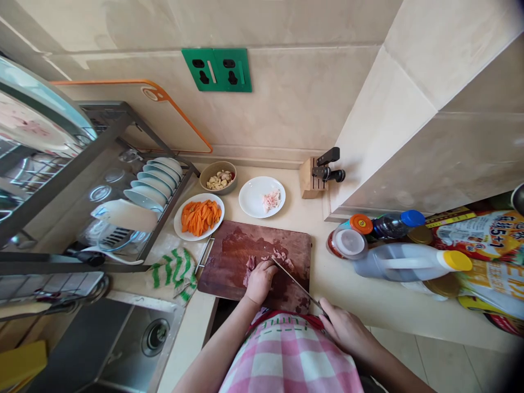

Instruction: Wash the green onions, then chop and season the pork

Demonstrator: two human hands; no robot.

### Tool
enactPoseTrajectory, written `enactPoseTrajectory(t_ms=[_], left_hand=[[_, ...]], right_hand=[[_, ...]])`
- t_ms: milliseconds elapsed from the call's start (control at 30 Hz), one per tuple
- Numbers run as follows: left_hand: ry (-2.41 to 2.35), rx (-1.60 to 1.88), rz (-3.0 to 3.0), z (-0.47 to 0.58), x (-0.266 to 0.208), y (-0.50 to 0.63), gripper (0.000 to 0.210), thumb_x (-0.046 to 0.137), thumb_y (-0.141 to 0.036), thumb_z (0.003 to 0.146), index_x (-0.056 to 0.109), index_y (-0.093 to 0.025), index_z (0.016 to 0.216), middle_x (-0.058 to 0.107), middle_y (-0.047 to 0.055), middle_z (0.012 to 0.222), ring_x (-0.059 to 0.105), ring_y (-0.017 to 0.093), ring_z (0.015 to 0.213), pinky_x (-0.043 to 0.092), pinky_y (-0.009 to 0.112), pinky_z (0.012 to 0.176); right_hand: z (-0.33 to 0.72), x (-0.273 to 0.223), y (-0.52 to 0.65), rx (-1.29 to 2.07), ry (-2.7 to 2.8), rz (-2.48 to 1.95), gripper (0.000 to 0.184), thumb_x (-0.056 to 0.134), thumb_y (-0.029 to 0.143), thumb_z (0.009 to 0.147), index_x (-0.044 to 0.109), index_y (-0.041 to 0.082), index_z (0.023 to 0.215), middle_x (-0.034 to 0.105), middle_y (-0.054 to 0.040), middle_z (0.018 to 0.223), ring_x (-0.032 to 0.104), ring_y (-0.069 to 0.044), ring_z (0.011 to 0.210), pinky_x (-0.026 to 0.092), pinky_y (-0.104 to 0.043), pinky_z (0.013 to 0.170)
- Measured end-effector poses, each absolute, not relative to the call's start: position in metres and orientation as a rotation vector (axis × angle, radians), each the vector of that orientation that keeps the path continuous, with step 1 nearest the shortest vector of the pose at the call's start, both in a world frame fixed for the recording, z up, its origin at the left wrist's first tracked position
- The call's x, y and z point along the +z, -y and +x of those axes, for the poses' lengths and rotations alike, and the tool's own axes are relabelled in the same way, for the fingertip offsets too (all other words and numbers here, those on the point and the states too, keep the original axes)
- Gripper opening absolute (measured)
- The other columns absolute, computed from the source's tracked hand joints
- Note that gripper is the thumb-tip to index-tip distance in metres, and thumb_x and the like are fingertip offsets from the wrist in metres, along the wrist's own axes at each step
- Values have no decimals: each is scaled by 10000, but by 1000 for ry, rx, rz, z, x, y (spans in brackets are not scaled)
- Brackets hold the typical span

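Note:
A dark wooden cutting board point(233, 245) lies on the counter in front of me, with raw meat point(250, 266) on it. My left hand point(261, 281) presses down on the meat, its fingers curled over the piece. In my right hand point(341, 323) is the handle of a kitchen knife point(295, 281). The blade slants up and left across the board, its tip by my left fingertips. Cut meat strips point(284, 258) lie just beyond the tip. My left fingers hide part of the meat.
Behind the board stand a plate of sliced carrots point(200, 217), a bowl of garlic point(220, 179) and a white plate point(251, 197) with pale pink chopped pieces. A knife block point(311, 180) is at the wall. Bottles point(403, 262) line the right; a dish rack point(159, 240) and sink point(131, 349) are left.

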State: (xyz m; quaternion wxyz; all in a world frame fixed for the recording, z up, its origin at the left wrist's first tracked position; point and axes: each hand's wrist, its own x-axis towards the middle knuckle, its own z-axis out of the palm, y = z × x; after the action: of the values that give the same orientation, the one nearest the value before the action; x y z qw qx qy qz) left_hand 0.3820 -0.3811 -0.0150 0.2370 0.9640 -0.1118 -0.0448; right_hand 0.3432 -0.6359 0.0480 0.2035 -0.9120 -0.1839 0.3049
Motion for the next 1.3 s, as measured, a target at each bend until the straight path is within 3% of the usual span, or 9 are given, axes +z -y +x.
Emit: enactPoseTrajectory(t_ms=[233, 500, 800, 1033, 1300], left_hand=[[346, -40, 2621, 378, -17, 378, 246, 477, -167, 857, 648, -240, 1017, 621, 24, 1051, 538, 162, 970, 449, 287, 878], [404, 43, 2675, 379, -19, 376, 223, 521, -142, 829, 642, -216, 1002, 633, 38, 1015, 540, 174, 927, 463, 293, 838], [396, 64, 2641, 376, -22, 372, 222, 486, -145, 852, 652, -219, 980, 644, 41, 1000, 561, 165, 948, 464, 301, 867], [409, 60, 2661, 377, -20, 370, 220, 502, -127, 839, 638, -202, 995, 639, 46, 999, 560, 166, 944, 473, 287, 844], [381, 18, 2692, 380, -16, 373, 205, 525, -116, 816, 654, -211, 943, 639, 46, 986, 561, 175, 923, 465, 299, 845]], right_hand=[[346, 41, 627, 907, 503, -2575, 249, 310, 226, 882, 474, 180, 1064, 676, -93, 861, 647, -217, 776, 377, -251, 591], [334, 48, 657, 822, 526, -2513, 242, 298, 302, 888, 503, 219, 988, 669, -63, 823, 641, -213, 747, 378, -245, 587], [349, 39, 623, 906, 466, -2537, 279, 322, 260, 884, 480, 189, 1103, 686, -92, 864, 647, -218, 795, 397, -250, 615], [335, 40, 662, 897, 405, -2443, 258, 309, 342, 885, 514, 236, 999, 682, -51, 845, 642, -207, 783, 396, -241, 610], [358, 55, 612, 883, 508, -2550, 232, 316, 260, 892, 488, 205, 1038, 684, -67, 844, 646, -195, 766, 361, -231, 581]])
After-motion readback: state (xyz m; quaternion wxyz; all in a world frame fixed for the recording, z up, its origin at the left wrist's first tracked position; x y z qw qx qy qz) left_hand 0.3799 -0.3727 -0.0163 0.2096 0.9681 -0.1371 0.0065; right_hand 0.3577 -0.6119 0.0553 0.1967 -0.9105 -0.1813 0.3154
